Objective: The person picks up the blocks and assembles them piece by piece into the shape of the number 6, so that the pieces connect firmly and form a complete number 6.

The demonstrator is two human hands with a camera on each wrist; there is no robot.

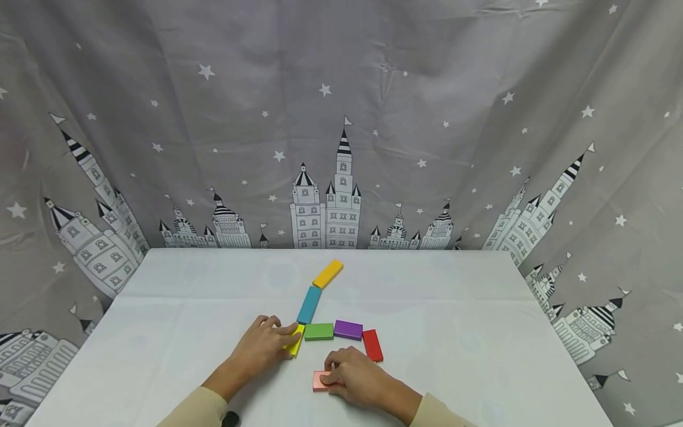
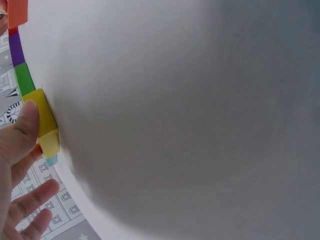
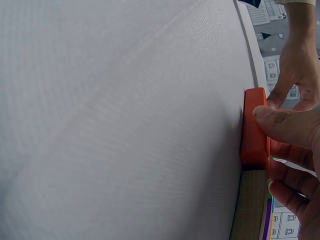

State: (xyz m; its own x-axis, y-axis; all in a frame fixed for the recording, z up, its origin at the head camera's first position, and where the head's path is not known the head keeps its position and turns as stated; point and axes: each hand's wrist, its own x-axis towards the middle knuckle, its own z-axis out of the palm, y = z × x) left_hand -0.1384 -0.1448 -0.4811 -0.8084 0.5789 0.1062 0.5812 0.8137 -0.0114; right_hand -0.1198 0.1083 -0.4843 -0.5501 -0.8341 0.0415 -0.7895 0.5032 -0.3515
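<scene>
My left hand [image 1: 261, 345] grips a yellow block [image 1: 295, 349] at the lower end of a line of blocks. In the left wrist view, the thumb [image 2: 29, 115] presses on that yellow block [image 2: 47, 114], while other fingers spread away from it. My right hand [image 1: 358, 379] pinches a salmon-pink block [image 1: 317, 381] lying flat on the table, in front of the green block [image 1: 319, 332]. It looks orange in the right wrist view, where the thumb [image 3: 280, 120] lies across the orange block [image 3: 254, 135]. Part of it is hidden by the hand.
Beyond the yellow block run a blue block [image 1: 309, 305] and an orange-yellow block [image 1: 328, 273], slanting back. A purple block [image 1: 348, 330] and a red block [image 1: 373, 345] curve rightward from the green one. A grey castle-print curtain [image 1: 405, 148] stands behind the white table [image 1: 453, 308].
</scene>
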